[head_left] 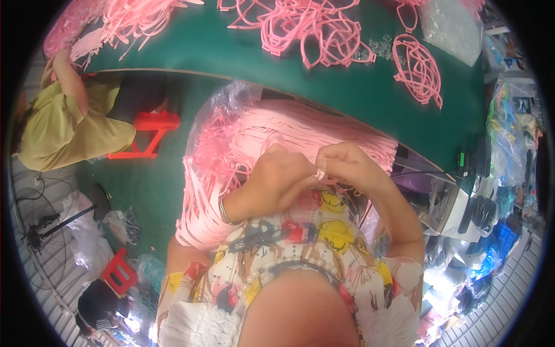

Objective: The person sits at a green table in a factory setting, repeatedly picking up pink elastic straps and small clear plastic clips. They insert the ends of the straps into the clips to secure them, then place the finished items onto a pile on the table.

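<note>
My left hand (277,179), with a bracelet at its wrist, is closed with the fingertips pressed together. My right hand (347,166) pinches close against it, thumb to forefinger. Between the two sets of fingertips shows a small pale pink piece (319,174), mostly hidden by the fingers. Right behind and under the hands, a thick bundle of long pink straps (318,126) lies across my lap and hangs down on the left. Clear plastic film (217,110) wraps part of the bundle's left end.
A green table (347,87) stands in front, bearing tangled heaps of pink straps (312,34) and a clear bag (454,29). On the left, a person in an olive top (66,127) is near a red stool (156,124). Boxes (451,208) and plastic-wrapped goods crowd the right.
</note>
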### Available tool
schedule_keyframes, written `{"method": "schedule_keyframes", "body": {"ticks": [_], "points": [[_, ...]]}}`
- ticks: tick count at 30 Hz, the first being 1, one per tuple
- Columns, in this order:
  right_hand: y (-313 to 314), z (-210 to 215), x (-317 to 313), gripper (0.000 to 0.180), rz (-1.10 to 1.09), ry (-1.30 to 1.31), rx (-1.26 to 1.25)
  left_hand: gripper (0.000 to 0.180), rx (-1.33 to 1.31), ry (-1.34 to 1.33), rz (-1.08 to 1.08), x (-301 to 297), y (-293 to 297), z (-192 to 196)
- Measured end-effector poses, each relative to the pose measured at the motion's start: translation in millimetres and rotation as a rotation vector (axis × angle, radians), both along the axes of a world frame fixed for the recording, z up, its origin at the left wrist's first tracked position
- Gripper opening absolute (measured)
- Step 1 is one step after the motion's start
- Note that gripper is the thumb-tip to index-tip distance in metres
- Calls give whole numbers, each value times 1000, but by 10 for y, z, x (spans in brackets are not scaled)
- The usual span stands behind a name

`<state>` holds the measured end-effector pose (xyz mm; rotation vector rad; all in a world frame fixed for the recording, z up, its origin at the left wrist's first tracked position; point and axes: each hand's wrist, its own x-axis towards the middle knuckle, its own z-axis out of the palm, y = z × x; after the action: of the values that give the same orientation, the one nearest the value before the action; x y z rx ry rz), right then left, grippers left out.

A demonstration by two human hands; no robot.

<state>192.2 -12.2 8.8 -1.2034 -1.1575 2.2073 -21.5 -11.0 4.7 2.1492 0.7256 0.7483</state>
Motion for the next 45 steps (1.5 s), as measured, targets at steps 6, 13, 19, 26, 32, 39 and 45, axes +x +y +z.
{"method": "schedule_keyframes", "body": {"ticks": [6,13,19,26,32,39,45], "points": [[-5,6,35,15,0,2,93,22,-1048,-258,-1,-60,19,28],[-13,-101,-158,7,-86,-339,1267,23,-1354,-367,76,-118,48,68],[-25,-203,-278,15,-191,-507,1703,25,-1456,-596,-79,-163,89,-89],[-25,15,-206,17,-109,-249,897,19,-1051,-364,48,-156,111,141],[83,173,-108,16,-32,-161,594,8,-257,-549,478,-81,56,-34],[64,453,44,19,-428,312,592,15,-1200,-439,137,-330,-272,-438],[-118,712,-7,25,-635,404,599,38,-1845,-1068,-117,-129,-326,-919]]}}
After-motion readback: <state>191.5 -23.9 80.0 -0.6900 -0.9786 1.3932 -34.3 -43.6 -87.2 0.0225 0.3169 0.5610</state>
